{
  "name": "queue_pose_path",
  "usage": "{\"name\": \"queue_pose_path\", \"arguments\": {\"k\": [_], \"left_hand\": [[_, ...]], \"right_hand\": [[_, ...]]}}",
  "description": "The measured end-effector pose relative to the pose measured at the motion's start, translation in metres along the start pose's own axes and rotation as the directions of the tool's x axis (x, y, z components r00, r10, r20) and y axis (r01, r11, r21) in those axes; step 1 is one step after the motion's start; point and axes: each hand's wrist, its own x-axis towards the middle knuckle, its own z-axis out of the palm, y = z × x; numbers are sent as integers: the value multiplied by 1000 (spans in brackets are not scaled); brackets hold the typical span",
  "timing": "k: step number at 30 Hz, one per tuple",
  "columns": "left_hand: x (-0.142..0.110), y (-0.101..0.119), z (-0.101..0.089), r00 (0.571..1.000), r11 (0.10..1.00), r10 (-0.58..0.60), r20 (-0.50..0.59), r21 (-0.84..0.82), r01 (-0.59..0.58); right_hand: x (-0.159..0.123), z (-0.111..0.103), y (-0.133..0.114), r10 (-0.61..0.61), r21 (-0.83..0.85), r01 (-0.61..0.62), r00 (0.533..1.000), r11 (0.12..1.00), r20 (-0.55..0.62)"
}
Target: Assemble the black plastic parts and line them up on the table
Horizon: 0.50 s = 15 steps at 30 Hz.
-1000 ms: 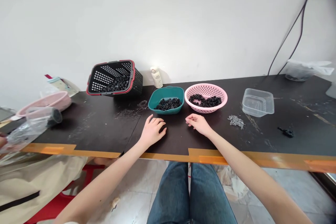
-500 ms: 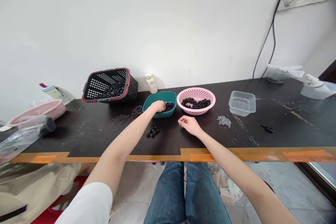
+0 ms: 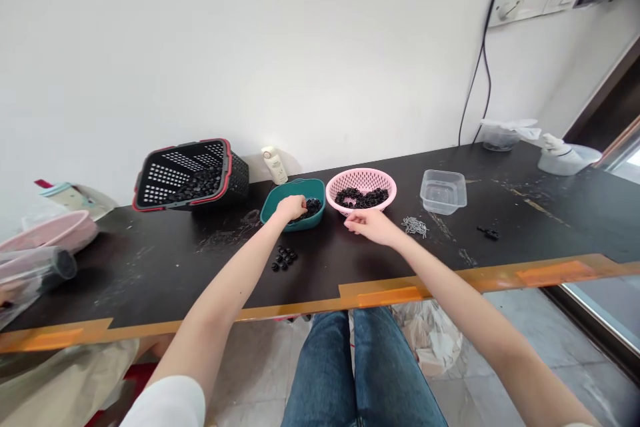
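My left hand (image 3: 291,207) reaches into the teal bowl (image 3: 274,203) and is curled over the small black parts (image 3: 313,205) inside it. A small heap of the same black parts (image 3: 284,258) lies on the dark table in front of that bowl. My right hand (image 3: 369,224) hovers just before the pink perforated basket (image 3: 361,179), which also holds black parts. Its fingers are bent and drawn together, pointing left. What either hand holds is hidden.
A black basket with a red rim (image 3: 186,175) lies tilted at the back left. A clear plastic tub (image 3: 443,190), a pile of grey screws (image 3: 414,227) and a black piece (image 3: 488,233) sit to the right. A pink basin (image 3: 47,232) and a plastic bag (image 3: 30,272) are far left.
My left hand lifted off the table, uncovering a heap of black parts, and went into the teal bowl. My right hand moved up toward the pink basket. The view swung right.
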Motion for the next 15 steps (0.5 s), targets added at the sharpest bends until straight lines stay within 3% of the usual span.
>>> {"name": "queue_pose_path", "arguments": {"k": [2,3,5,6,8,11,13,15], "left_hand": [[-8,1,-5,996,1000,-5,-88,-1,5],[-14,4,-7,991,1000,-3,-137,-8,2],[-28,14,-9,963,997,34,-268,-60,-51],[-36,22,-9,926,985,72,-371,-118,-123],[-56,41,-3,830,904,196,-523,-232,-359],[-84,72,16,732,715,446,-515,-286,-638],[-97,85,34,728,654,525,-441,-338,-677],[-102,91,52,760,656,519,-390,-388,-647]], "right_hand": [[-13,-36,6,121,-34,-118,987,992,102],[-20,-54,13,199,-100,-190,975,977,99],[-31,-85,32,319,-297,-316,947,901,-39],[-35,-96,42,348,-389,-365,930,846,-116],[-39,-108,60,384,-487,-407,911,773,-152],[-36,-108,75,427,-546,-414,897,729,-110],[-32,-102,78,446,-565,-420,889,710,-101],[-29,-96,79,462,-582,-432,881,690,-106]]}}
